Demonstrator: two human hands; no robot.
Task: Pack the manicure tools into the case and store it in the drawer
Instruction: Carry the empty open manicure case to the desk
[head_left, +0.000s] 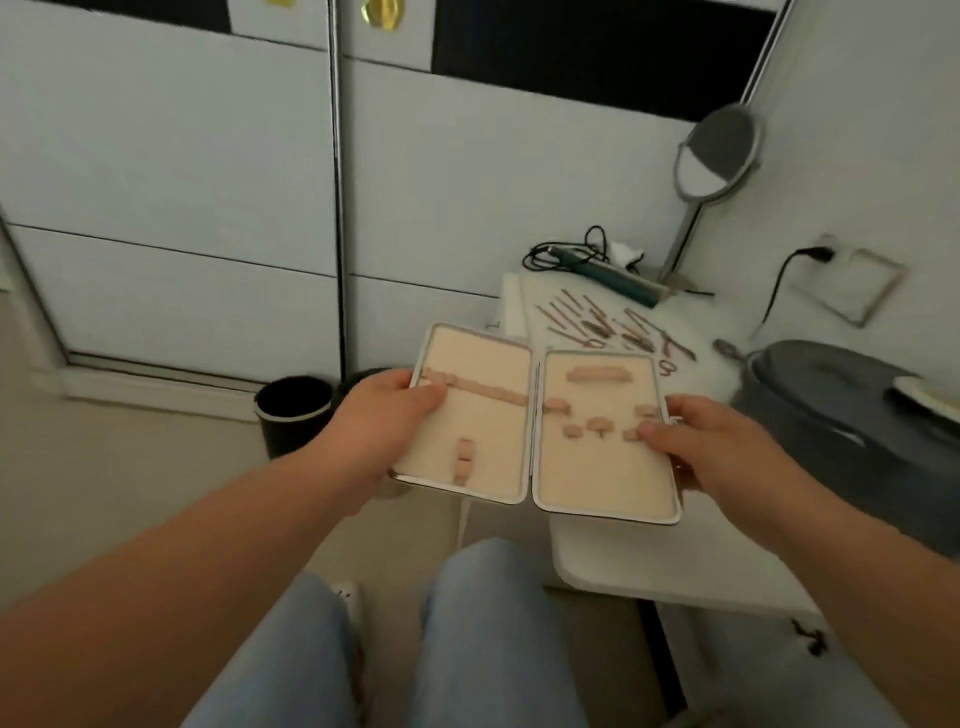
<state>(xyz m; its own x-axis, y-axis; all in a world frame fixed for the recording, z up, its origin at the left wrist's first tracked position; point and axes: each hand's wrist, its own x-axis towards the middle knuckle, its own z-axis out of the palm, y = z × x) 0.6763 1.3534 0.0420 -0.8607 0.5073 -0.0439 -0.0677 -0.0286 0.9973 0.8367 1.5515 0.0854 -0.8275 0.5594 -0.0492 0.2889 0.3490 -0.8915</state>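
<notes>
Open case held in both hands, in front of the tabletop's near edge.

The left hand (387, 410) and right hand (711, 441) grasp the empty case (540, 426) by its outer edges, fingers clamped; manicure tools (613, 327) lie scattered toward the tabletop's (623, 551) far edge.

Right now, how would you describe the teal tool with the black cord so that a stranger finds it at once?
Start at the round mirror on a stand on the white table. At the foot of that stand lies the long teal tool, its black cord coiled to the left. Unlike the thin metal manicure tools spread nearer the person, it is thick, coloured and corded.
</notes>
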